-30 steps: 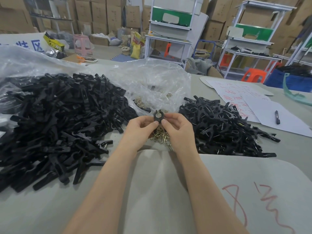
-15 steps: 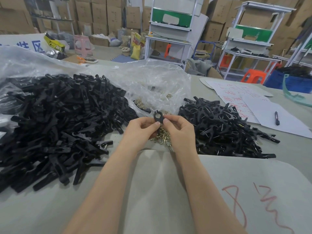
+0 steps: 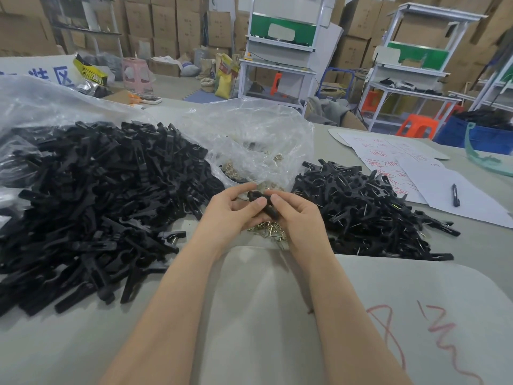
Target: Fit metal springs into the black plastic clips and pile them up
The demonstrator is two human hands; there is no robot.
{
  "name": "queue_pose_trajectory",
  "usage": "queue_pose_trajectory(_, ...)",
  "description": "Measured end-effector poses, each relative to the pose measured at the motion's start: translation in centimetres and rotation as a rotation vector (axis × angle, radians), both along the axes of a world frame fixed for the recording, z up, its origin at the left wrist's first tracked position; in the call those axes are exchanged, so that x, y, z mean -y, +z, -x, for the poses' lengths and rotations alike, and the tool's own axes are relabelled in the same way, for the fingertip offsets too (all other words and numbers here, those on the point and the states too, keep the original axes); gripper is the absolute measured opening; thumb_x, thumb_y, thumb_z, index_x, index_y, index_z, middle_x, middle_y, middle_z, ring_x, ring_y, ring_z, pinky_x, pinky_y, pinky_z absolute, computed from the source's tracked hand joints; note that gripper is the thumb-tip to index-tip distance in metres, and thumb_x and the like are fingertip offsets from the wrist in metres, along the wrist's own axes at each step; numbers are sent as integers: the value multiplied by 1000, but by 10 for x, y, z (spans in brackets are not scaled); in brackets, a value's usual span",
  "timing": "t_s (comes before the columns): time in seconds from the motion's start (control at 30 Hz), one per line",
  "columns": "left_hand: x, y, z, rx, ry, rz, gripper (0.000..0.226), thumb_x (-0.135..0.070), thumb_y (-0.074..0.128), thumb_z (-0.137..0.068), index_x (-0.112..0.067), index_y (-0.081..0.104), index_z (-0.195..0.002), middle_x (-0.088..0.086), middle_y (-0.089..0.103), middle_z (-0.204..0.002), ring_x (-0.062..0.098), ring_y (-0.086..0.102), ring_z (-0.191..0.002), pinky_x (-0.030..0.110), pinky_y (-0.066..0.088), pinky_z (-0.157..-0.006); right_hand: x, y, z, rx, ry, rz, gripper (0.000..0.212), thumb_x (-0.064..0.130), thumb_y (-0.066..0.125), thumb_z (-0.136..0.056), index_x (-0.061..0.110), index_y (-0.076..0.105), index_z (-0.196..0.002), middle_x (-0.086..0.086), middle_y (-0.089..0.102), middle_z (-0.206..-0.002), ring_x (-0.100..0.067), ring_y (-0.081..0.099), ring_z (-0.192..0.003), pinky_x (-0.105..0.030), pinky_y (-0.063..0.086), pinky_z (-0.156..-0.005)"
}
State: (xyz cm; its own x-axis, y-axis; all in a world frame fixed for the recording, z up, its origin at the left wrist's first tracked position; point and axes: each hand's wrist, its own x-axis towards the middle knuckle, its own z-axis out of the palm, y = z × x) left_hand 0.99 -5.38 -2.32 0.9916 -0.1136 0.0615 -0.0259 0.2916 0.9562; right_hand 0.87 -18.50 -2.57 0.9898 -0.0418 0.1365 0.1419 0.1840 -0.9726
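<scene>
1. Our left grip (image 3: 230, 209) and right grip (image 3: 297, 215) pinch one black clip (image 3: 262, 204) just above the loose springs (image 3: 270, 227).
2. A fitted pile (image 3: 369, 207) lies right; the bigger left heap (image 3: 97, 195), we judge, remains.

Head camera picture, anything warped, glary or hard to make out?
Head view: wide-angle distortion tilts the racks; light is soft, shadows faint; the clear bag glares white; the black clip pinched by left hand and right hand lacks detail.
</scene>
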Motion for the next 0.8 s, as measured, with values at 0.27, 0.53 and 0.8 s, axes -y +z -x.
queue_pose_trajectory(0.27, -5, -2, 0, 23, 6, -240, 5, -17, 69, -86, -20, 71, -90, 3, 68, -78, 12, 64, -74, 23, 57, -69, 4, -4, -4, -93, 9, -128, 12, 1, 60, -90, 6, 54, -99, -7, 69, -72, -14, 64, -62, -25, 54, -63)
queue_pose_trajectory(0.53, -8, -4, -9, -58, 166, -70, 5, -7, 69, -84, -11, 67, -84, 0, 67, -69, 12, 64, -69, 17, 55, -70, 7, -4, -5, -61, -332, 386, 14, 27, 64, -91, 13, 61, -91, -1, 69, -80, -11, 64, -71, -21, 51, -69)
queue_pose_trajectory(0.8, -15, 3, -12, -388, 151, 678, 4, 2, 62, -87, 4, 65, -87, 15, 67, -89, 17, 66, -86, 16, 56, -62, -8, -14, -3, -176, -227, 1327, 30, 38, 63, -88, 17, 59, -110, -3, 61, -113, -25, 54, -110, -36, 41, -92)
